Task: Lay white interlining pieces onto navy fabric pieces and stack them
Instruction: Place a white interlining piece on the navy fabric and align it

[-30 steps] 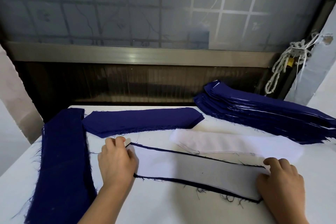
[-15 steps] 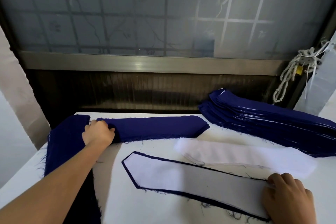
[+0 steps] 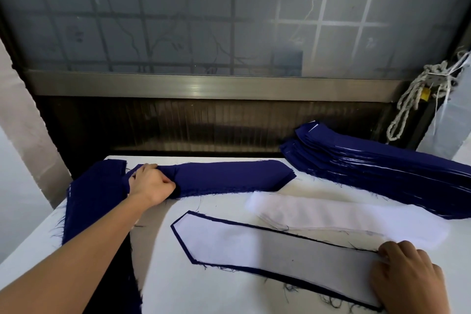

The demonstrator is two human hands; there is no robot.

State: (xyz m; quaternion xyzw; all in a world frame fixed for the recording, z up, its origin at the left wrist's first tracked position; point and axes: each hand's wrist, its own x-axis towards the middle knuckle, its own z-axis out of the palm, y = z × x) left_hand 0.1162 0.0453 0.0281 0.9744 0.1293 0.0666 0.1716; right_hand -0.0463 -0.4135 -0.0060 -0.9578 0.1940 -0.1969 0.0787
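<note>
Fabric feel: the navy pile [image 3: 229,176] looks like light, limp woven cloth with frayed edges. A single layer will likely sag and fold if lifted by one end only.
Interlining feel: the interlining pile [image 3: 344,219] looks thin, soft and near weightless. It probably slides easily on the navy, so alignment is easy to lose.
Where to grab: pinch only the top layer at its end, near the point, and peel it flat. Grabbing deeper risks taking several layers.
Left hand [image 3: 150,183]: arm stretched forward across the table [image 3: 204,288], knuckles up, fingers curled and clamped on the pile's left end. The cloth bunches under the grip.
Right hand [image 3: 407,275]: low at the near right, fingers bent over the right end of the paired piece [image 3: 280,250]. Can't tell whether it pinches or just presses, as the thumb is hidden.
Paired piece: white on navy, flat in front, with a navy border showing all round.
Finished stack [image 3: 382,163]: far right, well apart from both hands.
Other: a navy strip [image 3: 94,199] lies along the left table edge, just beside the pile.
</note>
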